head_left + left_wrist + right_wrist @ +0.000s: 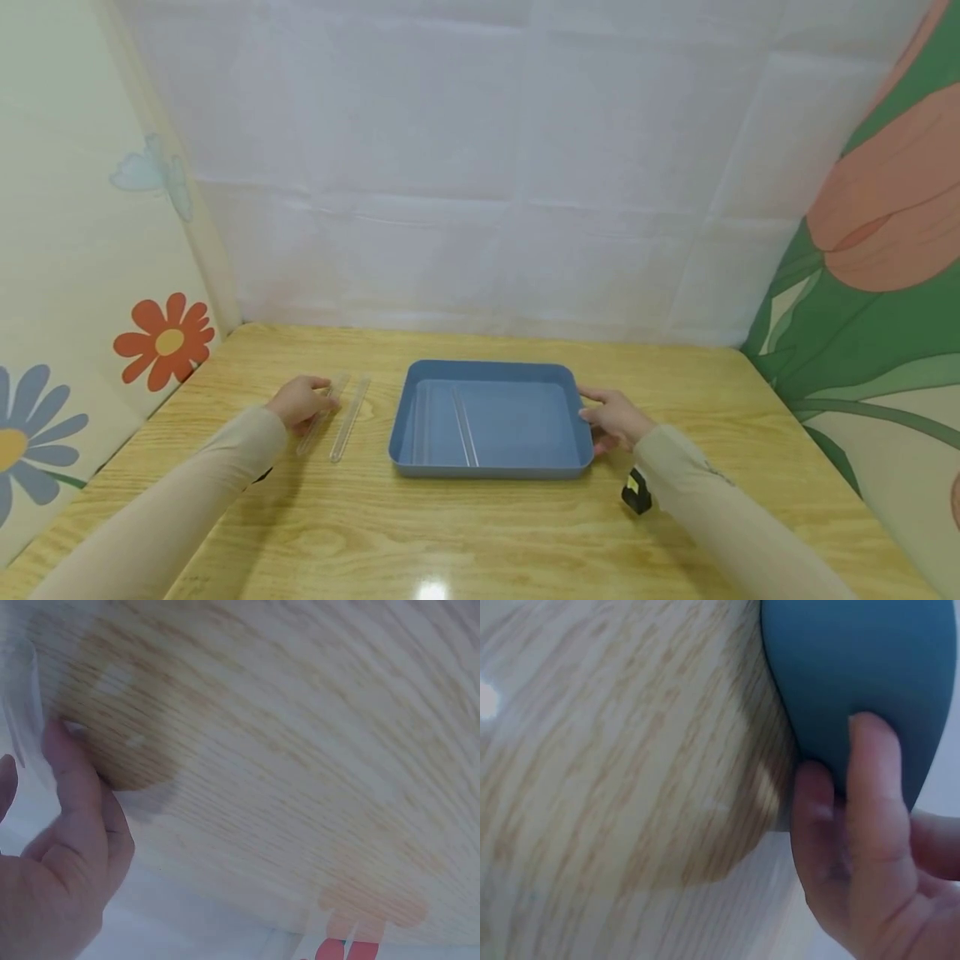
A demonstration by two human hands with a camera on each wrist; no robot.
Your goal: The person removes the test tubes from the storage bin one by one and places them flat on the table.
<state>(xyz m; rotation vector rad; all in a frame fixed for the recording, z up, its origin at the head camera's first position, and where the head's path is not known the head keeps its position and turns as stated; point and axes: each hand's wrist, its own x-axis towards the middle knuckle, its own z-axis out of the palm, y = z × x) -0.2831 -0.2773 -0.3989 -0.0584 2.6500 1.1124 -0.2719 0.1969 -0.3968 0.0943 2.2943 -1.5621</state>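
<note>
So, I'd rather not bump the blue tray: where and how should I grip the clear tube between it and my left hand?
Probably pinch the clear tube across its middle, from above left: it lies flat, long and narrow, with the blue tray to its right.

A creased white backdrop point(480, 183) rises across from me, behind the wood-grained tabletop point(480, 533), where a bright glint point(431, 589) sits near the front. The left wall point(67, 208) shows a red flower point(168, 342), a blue flower point(33, 433) and a pale butterfly point(142, 172); the right wall point(900, 500), a pink tulip point(892, 200).
</note>
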